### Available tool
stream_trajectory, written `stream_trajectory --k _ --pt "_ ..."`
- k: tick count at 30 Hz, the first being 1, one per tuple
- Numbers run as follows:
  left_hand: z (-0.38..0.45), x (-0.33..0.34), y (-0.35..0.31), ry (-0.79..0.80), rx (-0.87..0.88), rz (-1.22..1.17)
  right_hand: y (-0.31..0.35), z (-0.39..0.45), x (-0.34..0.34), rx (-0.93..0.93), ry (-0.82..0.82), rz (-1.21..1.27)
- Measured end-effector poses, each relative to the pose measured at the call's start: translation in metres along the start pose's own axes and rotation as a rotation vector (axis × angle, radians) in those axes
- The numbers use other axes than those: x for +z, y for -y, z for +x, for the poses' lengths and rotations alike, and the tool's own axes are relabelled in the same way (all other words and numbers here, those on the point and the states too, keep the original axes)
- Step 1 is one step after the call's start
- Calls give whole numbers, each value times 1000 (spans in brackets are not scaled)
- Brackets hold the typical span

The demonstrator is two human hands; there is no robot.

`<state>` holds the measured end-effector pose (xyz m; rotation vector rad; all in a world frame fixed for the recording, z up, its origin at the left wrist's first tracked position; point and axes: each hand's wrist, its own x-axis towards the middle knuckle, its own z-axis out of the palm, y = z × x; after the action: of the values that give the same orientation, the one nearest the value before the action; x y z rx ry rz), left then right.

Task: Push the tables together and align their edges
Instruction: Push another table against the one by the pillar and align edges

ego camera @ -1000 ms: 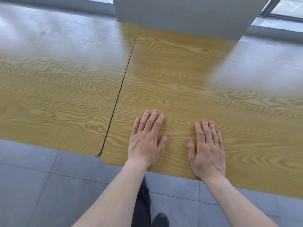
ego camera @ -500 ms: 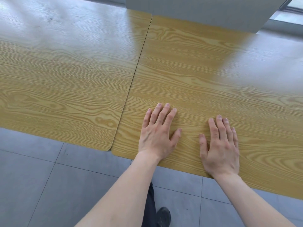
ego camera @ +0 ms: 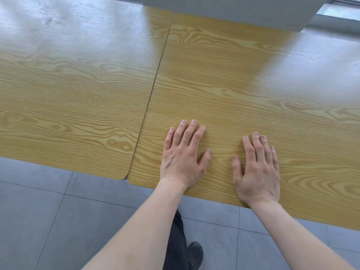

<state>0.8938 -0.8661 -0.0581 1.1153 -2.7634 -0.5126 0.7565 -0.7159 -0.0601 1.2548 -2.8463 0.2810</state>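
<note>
Two wood-grain tables stand side by side, the left table (ego camera: 68, 98) and the right table (ego camera: 243, 84), with only a thin dark seam (ego camera: 155, 82) between them. At the near edge the right table's corner sits slightly closer to me than the left table's corner. My left hand (ego camera: 183, 156) lies flat, palm down, on the right table near the seam. My right hand (ego camera: 257, 168) lies flat beside it, also palm down on the right table. Both hands have fingers spread and hold nothing.
A grey-white pillar or wall panel (ego camera: 233, 10) stands against the tables' far edge. Grey floor tiles (ego camera: 48, 221) lie below the near edge. My dark trouser leg and shoe (ego camera: 192, 254) show between my forearms. A window frame (ego camera: 346, 0) is at the top right.
The view has shifted left, so the seam and both hands sit further right in the frame. Both hands stay flat on the right table. The near-edge offset between the corners looks smaller.
</note>
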Motion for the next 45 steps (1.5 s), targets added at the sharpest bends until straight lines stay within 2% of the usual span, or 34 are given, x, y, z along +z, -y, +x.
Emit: stream_trajectory --k 22,40,45 --pt "4 -1 -1 0 0 -11 -2 3 2 -1 -4 3" --pt "1 -6 -2 87 8 -31 -1 1 -3 -14 80 -32" --pt "21 -19 1 112 26 -35 -3 26 -14 -37 93 4"
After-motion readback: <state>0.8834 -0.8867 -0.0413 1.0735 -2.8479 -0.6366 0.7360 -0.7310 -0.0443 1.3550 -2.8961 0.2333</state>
